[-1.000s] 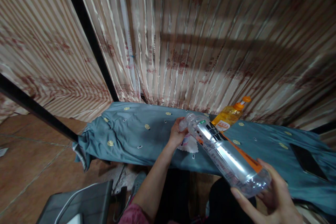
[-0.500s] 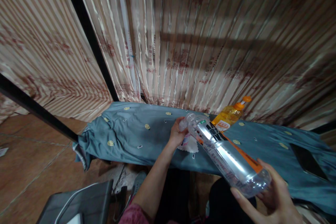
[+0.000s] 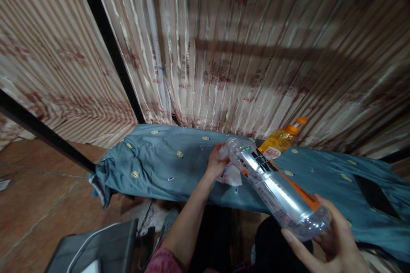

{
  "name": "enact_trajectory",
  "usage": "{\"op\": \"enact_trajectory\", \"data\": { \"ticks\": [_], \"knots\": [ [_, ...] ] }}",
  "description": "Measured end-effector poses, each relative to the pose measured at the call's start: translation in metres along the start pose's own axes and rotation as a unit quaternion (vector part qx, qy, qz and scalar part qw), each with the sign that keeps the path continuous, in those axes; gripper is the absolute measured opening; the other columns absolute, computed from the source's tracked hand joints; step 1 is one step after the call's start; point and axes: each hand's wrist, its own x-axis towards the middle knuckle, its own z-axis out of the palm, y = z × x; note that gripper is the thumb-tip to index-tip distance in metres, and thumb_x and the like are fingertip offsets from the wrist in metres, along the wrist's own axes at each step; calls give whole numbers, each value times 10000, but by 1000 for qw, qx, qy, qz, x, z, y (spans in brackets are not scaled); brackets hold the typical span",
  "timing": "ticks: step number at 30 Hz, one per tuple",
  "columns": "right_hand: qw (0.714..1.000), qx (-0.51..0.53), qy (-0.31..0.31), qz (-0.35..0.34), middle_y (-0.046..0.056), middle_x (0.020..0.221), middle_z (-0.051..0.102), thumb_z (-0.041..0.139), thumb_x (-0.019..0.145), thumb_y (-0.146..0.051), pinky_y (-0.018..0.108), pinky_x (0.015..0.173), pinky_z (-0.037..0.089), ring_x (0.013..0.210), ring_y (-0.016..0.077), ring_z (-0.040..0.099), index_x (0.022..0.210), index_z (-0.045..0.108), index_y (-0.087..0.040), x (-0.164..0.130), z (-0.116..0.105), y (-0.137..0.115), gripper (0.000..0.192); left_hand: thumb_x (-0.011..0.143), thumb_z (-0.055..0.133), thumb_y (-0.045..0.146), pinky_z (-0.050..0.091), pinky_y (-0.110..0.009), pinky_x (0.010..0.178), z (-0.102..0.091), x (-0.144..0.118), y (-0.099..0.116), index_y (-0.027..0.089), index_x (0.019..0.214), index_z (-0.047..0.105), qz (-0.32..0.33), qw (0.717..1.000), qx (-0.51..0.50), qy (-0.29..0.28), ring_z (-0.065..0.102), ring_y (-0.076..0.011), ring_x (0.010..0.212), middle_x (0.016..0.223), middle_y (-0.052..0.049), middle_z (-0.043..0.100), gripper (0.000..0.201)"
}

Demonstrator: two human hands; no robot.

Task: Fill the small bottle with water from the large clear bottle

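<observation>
A clear plastic bottle [image 3: 275,187] with a black and orange label lies tilted in the air above the near edge of the tabletop [image 3: 166,158], its neck pointing away and to the left, its base toward the person. It looks empty or nearly so. The right hand [image 3: 329,241] cups the base from below, fingers curled around it. The left hand [image 3: 217,162] is closed around the neck end, where the cap [image 3: 223,152] sits; whether the cap is tight, loosened or already free cannot be told, since the fingers cover most of it. Judging from this, the bottle is lifted and steadied at both ends, and the work at the cap is in hand but not visibly finished.

Just under the left hand a crumpled white tissue or wrapper [image 3: 231,175] lies on the blue-grey cloth that covers the tabletop. Behind the bottle, near the striped curtain [image 3: 243,51], stands a yellow bottle with an orange spout [image 3: 282,138], leaning to the right. Far to the right a dark flat phone-like slab [image 3: 373,196] rests on the cloth. At lower left, on the tiled floor, is the corner of a grey chair [image 3: 102,247].
</observation>
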Motion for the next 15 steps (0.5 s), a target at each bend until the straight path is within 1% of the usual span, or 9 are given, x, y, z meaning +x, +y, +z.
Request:
{"op": "enact_trajectory", "data": {
  "ticks": [4,8,12,15],
  "knots": [
    [1000,-7,0,9,156,1526,442,834,593,-554,397,862,585,1019,322,713,1473,422,-248,1,0,-1,1019,654,740,39,506,-305,922,0,-1,2,193,1085,629,2,1000,-5,1,662,-180,949,1037,-16,709,472],
    [1000,-10,6,7,171,1538,417,834,598,-554,386,831,603,991,322,721,1461,437,-226,1,0,-4,1005,656,742,41,503,-305,934,-1,-1,4,185,1084,632,0,1000,-2,-1,664,-181,955,1036,-20,711,465],
    [1000,-8,2,11,160,1529,430,832,601,-550,388,827,600,988,316,720,1461,433,-248,1,0,-4,995,657,742,43,504,-308,931,-1,-1,6,186,1078,632,-7,1000,-1,3,666,-183,947,1028,-20,711,458],
    [1000,-12,1,-7,153,1517,446,830,608,-540,372,811,600,1008,313,711,1464,430,-258,1,0,-2,986,646,743,32,503,-315,930,0,-1,5,188,1084,626,-9,1000,-3,5,664,-183,945,1035,-21,709,480]
  ]
}}
